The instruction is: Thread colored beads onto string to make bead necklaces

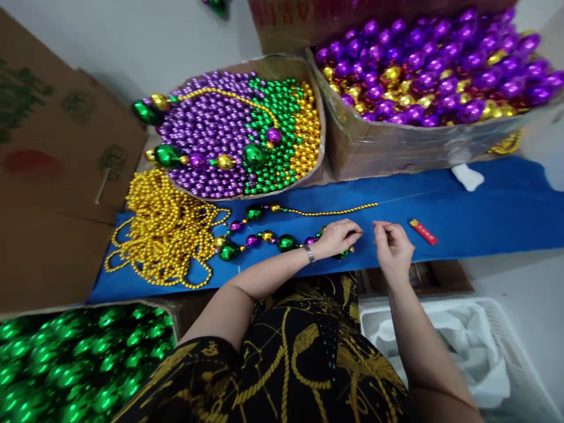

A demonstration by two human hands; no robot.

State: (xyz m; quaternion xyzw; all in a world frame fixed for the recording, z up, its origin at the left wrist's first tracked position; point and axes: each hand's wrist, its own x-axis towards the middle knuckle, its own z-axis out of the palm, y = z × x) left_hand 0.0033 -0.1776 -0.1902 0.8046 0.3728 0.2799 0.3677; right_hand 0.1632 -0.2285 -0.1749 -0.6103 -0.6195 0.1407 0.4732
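Left hand: the left hand lay just below the centre of the frame on the blue mat; its fingers were curled down over the end of the bead strand, apparently pinching it at the fingertips; a wristwatch sat on its wrist.
Right hand: the right hand was just right of the left one, near it but apart; thumb and forefinger were pressed together in a narrow pinch; what they held was too fine to tell, perhaps a thread.
Bead strand: large green, gold and purple beads ran from the left hand leftward along the mat, looped near the gold pile, then came back as a thin line of small gold beads above both hands.
Gold pile: a heap of gold bead strings lay at the left end of the mat, touching the strand's loop.
Mixed box: a cardboard box of purple, green and gold beads stood above the mat at upper centre.
Purple box: a second box of large purple and gold beads filled the upper right.
Green beads: a box of large green beads sat at lower left.
Red item: a small red lighter-like object lay on the mat right of the right hand.
White basket: a white basket with white material stood at lower right.
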